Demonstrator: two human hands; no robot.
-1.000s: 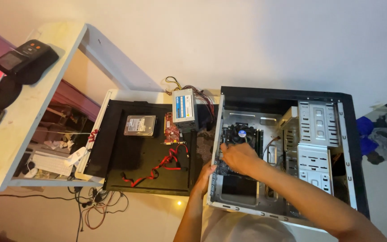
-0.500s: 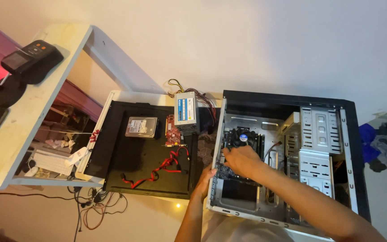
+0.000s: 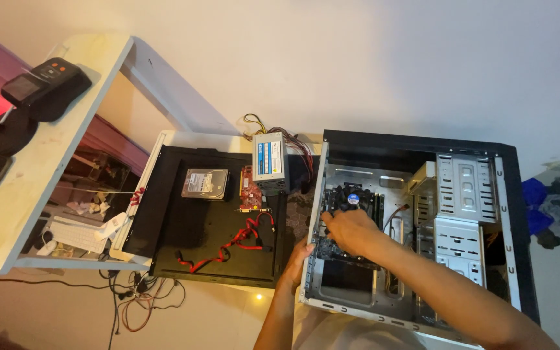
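— Where are your hands at this moment?

— My right hand (image 3: pixel 350 228) is inside the open computer case (image 3: pixel 422 233), which lies on its side. It rests on the motherboard (image 3: pixel 341 249), just below the round black cooler fan (image 3: pixel 352 198). The fingers are curled down and close together on the board. If they pinch something small, I cannot tell, because the back of the hand covers the tips.

— And the other one?

— My left hand (image 3: pixel 299 258) holds the left edge of the case. The fingers are pressed together and bent around the thin metal wall.

— How does the case look inside?

— The outside frame is black and smooth. Inside it is bare grey sheet metal. On the right side stand the drive cages (image 3: pixel 465 207), pale metal boxes with many slots and holes. The motherboard is dark and flat, on the left part of the inside.

— What lies beside the case?

— To the left is a black side panel (image 3: pixel 189 246), flat and matte. On it lie a hard drive (image 3: pixel 205 183) with a shiny silver top, a small red circuit card (image 3: pixel 249 189), and thin red cables (image 3: pixel 228 245) in loose curves. A grey metal power supply (image 3: pixel 269 159) rests at the panel's upper edge, with a bundle of coloured wires behind it. Further left stands a white desk (image 3: pixel 46 162).
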